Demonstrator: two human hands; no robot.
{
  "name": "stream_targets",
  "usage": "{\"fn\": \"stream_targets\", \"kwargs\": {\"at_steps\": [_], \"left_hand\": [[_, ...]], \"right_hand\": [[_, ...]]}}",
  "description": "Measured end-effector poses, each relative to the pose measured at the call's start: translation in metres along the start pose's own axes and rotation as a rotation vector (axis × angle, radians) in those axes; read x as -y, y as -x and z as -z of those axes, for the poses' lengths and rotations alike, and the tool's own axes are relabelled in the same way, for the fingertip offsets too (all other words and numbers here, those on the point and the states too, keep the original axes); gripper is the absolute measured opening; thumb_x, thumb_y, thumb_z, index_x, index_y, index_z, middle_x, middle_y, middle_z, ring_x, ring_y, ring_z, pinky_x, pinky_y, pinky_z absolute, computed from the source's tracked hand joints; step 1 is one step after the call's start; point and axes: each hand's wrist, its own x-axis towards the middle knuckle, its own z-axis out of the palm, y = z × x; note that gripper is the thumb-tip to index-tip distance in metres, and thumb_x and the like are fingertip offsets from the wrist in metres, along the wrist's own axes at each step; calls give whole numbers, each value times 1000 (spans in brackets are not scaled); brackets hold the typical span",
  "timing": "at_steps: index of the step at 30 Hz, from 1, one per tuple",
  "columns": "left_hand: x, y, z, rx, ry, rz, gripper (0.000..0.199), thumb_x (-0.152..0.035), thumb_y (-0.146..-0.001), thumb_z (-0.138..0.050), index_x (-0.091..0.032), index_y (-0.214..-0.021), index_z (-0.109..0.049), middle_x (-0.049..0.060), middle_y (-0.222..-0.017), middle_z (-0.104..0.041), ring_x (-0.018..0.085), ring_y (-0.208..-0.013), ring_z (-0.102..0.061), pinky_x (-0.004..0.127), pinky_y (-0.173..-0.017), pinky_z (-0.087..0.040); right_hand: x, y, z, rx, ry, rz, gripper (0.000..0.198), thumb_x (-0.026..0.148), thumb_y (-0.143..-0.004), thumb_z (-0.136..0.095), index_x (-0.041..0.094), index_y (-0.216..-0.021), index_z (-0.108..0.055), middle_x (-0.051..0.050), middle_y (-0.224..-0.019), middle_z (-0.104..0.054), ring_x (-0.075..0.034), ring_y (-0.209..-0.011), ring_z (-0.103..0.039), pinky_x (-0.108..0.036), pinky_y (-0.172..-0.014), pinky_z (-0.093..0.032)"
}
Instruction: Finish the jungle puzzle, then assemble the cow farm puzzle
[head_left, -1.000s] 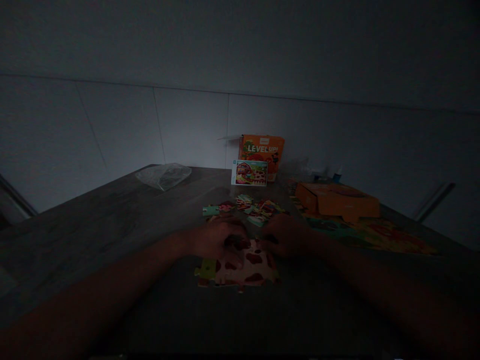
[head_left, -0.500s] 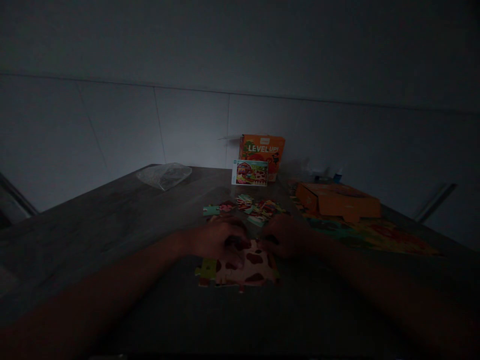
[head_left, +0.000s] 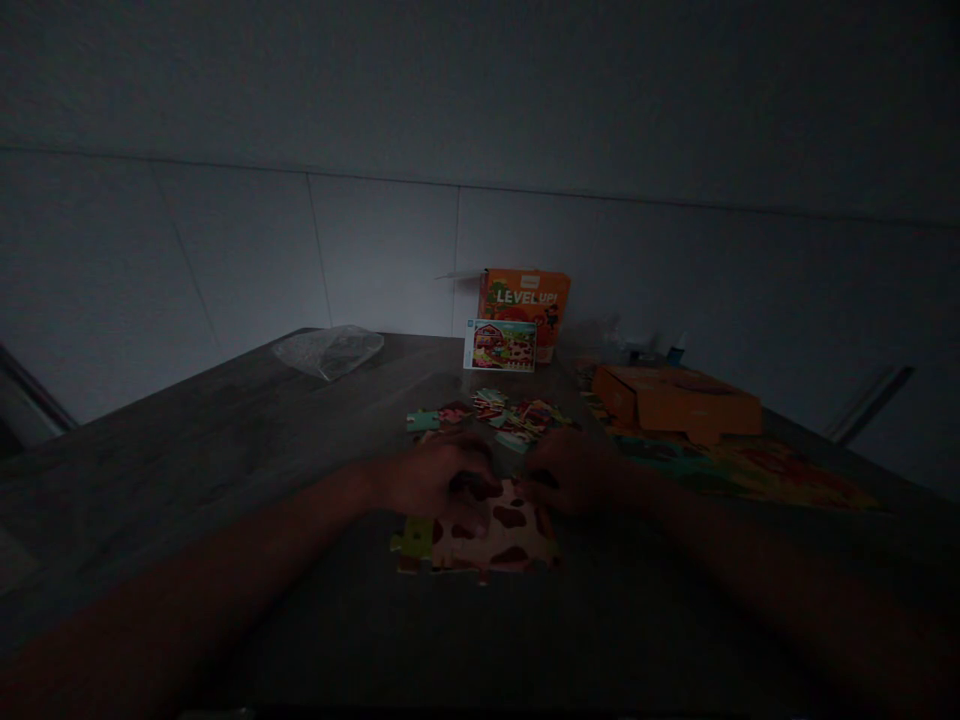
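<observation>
A joined section of jigsaw puzzle (head_left: pixel 510 545), pink with dark brown patches and a green piece at its left, lies on the table in front of me. My left hand (head_left: pixel 439 485) is curled over its upper left part, thumb resting on the surface and fingers bent along the far edge. At the upper right corner, my right hand (head_left: pixel 570 470) is closed, its fingertips pinching the puzzle's edge. Dim light hides exactly which piece lies under the fingertips. Just beyond both hands is a heap of loose puzzle pieces (head_left: pixel 529 415).
Behind the heap, a picture card (head_left: pixel 500 346) leans on an upright orange box (head_left: pixel 525 285). A clear plastic bag (head_left: pixel 330 350) lies at the back left. To the right, another orange box (head_left: pixel 679 400) sits by a colourful puzzle sheet (head_left: pixel 750 470). A wall bounds the grey table (head_left: pixel 225 450).
Almost nothing differs. My right hand has shifted very slightly at the puzzle's upper right corner; my left hand stays in place.
</observation>
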Motion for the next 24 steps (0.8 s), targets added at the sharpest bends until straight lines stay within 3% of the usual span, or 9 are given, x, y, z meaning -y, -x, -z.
{"fn": "stream_targets", "kwargs": {"at_steps": [24], "left_hand": [[0, 1, 0, -10, -15, 7, 46, -53, -74, -80, -20, -107, -73, 11, -116, -62, 30, -111, -59, 43, -98, -46]], "right_hand": [[1, 1, 1, 12, 47, -14, 45, 48, -93, -47, 16, -67, -66, -6, -59, -61, -13, -54, -44, -28, -55, -20]]}}
